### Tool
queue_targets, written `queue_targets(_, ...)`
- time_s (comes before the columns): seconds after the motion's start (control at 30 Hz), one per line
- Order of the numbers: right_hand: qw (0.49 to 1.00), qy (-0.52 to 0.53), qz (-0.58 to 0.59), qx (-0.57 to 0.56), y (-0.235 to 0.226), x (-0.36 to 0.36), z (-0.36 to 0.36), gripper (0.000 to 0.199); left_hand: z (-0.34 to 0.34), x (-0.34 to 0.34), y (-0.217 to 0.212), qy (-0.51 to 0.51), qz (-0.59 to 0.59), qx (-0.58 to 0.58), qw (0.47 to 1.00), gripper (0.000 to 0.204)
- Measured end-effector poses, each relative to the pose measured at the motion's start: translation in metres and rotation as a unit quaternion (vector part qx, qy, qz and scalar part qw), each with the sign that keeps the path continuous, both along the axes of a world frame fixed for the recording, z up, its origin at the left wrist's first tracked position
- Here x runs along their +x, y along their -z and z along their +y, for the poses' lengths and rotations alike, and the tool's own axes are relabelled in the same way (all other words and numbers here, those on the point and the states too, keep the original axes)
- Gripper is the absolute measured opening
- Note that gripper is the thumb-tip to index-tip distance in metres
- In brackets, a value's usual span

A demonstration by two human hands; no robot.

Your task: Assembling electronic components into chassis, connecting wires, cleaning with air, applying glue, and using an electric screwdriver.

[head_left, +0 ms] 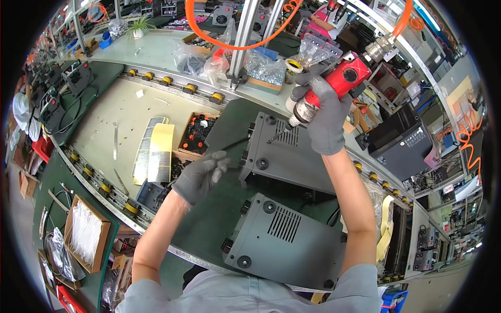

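Screwing on a grey box

Right hand point(326, 117) clamped round red power screwdriver point(334, 83), tip on far grey box point(292, 156); left hand point(201, 175), fingers pinched together, over green worktop point(209, 219).

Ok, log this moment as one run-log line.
right hand: grips red pneumatic screwdriver, bit over far grey metal case | left hand: pinched beside that case, contents unclear | near grey metal case: untouched

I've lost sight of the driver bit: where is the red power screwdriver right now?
In the head view, upper right of centre: the red power screwdriver is gripped in the right hand, tip angled down over the farther grey metal case, near its vent slots.
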State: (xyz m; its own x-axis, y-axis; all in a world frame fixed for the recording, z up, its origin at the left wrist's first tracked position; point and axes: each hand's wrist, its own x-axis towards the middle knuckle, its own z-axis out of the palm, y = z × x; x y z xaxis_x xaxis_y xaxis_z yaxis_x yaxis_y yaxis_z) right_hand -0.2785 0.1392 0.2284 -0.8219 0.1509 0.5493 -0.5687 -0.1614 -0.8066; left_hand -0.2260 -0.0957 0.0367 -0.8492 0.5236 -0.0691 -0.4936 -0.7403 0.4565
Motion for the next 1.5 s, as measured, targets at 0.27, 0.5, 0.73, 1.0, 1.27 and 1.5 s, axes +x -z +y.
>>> queue_targets(0.27,0.997,0.018,-0.008,0.080,-0.003,0.001,-0.021,0.014,0.019,0.014,-0.015,-0.068,-0.078,-0.039,0.994,0.043)
queue_targets(0.5,0.995,-0.021,-0.027,0.094,-0.008,-0.018,-0.027,0.015,0.003,0.012,0.007,-0.003,-0.037,0.037,0.999,0.034)
queue_targets(0.73,0.988,-0.035,-0.037,0.148,-0.007,-0.037,-0.027,0.020,0.002,0.020,0.008,-0.013,-0.066,-0.093,0.993,0.029)
queue_targets(1.0,0.986,-0.055,-0.041,0.152,-0.009,-0.042,-0.028,0.019,0.009,0.023,0.016,-0.020,-0.072,-0.053,0.996,0.031)
queue_targets(1.27,0.988,-0.042,-0.047,0.144,-0.005,-0.044,-0.031,0.018,0.010,0.023,-0.011,-0.018,-0.065,-0.051,0.996,0.035)
queue_targets(1.5,0.988,-0.030,-0.032,0.146,-0.003,-0.039,-0.031,0.018,0.017,0.022,-0.020,-0.018,-0.051,-0.062,0.997,0.030)
